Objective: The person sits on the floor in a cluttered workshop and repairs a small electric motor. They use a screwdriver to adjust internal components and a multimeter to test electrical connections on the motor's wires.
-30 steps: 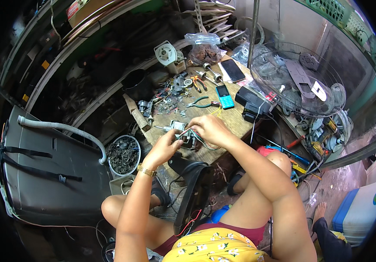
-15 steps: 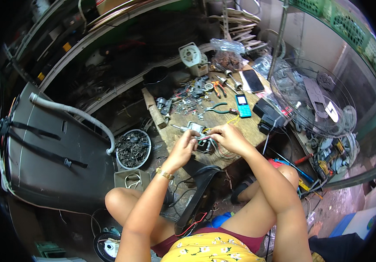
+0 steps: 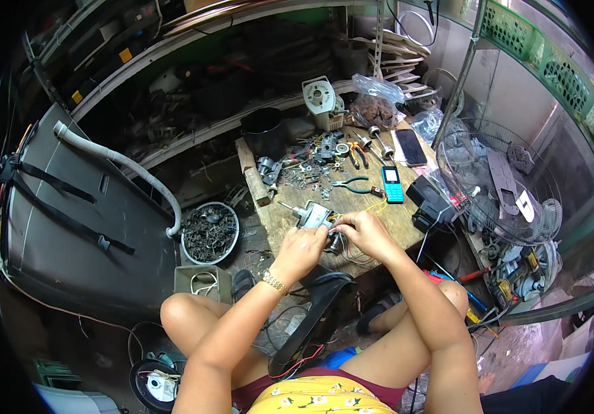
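A silver fan motor [image 3: 315,215] with a long shaft lies at the near side of the wooden worktable. My left hand [image 3: 299,254] is closed against the motor's near side, fingers curled; its fingertips are mostly hidden, so I cannot make out what they hold. Close beside it, my right hand [image 3: 366,233] pinches thin wires between thumb and forefinger at the motor's right. A yellow wire [image 3: 377,205] runs out past the right hand toward the phone. Loose wires [image 3: 357,259] trail under that hand along the table's near edge.
Beyond the hands lie green-handled pliers [image 3: 351,185], orange-handled pliers [image 3: 359,156], a turquoise keypad phone [image 3: 393,185], a dark smartphone [image 3: 411,148] and scattered small parts. A black fan base [image 3: 314,317] leans between my legs. Fan grilles [image 3: 511,179] stand right; a basin of scraps [image 3: 210,233] sits left.
The view has shifted, so the table appears lower. My left hand has turned its back upward and moved against the motor, which shows more. My right hand still pinches the wires.
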The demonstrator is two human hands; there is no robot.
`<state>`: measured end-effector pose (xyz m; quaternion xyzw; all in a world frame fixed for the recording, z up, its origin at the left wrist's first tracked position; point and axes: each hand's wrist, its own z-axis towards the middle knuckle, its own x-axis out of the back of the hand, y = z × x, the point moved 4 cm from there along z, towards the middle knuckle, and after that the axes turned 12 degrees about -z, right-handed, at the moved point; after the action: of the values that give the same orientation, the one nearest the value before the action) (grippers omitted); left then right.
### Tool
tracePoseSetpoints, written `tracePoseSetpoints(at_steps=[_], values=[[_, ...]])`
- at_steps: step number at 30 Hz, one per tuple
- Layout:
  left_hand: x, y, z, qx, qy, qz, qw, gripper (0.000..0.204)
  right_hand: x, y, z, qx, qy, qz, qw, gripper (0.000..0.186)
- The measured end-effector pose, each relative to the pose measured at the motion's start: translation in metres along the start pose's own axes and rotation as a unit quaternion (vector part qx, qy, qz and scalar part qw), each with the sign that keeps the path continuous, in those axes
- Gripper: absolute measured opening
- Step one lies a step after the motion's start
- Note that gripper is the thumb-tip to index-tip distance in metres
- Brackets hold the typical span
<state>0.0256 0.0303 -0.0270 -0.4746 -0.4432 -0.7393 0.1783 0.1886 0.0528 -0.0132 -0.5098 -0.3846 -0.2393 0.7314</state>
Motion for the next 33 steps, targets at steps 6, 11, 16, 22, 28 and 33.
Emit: tracePoseSetpoints(at_steps=[6, 11, 16, 22, 28, 33], values=[[-0.016, -0.031, 0.007, 0.056, -0.018, -0.334, 0.941, 0.025, 0.007, -0.019, -0.003, 0.146, 0.111, -0.148, 0.972, 0.016], [-0.016, -0.034, 0.015, 0.111, -0.019, -0.448, 0.887, 0.027, 0.004, -0.013, 0.001, 0.141, 0.126, -0.132, 0.973, 0.012], [-0.025, -0.032, 0.021, 0.127, -0.041, -0.565, 0.814, 0.026, 0.006, -0.012, 0.004, 0.148, 0.136, -0.101, 0.974, 0.008], [-0.011, -0.032, 0.013, 0.027, 0.15, -0.228, 0.962, 0.019, 0.002, 0.009, 0.009, 0.146, 0.086, -0.167, 0.971, 0.01], [-0.001, -0.027, 0.004, 0.022, 0.152, -0.113, 0.982, 0.03, -0.01, 0.023, 0.01, 0.1, 0.08, -0.213, 0.969, 0.007], [-0.003, -0.023, 0.007, 0.004, 0.145, -0.091, 0.985, 0.033, -0.017, 0.019, 0.011, 0.089, 0.085, -0.244, 0.962, 0.01]])
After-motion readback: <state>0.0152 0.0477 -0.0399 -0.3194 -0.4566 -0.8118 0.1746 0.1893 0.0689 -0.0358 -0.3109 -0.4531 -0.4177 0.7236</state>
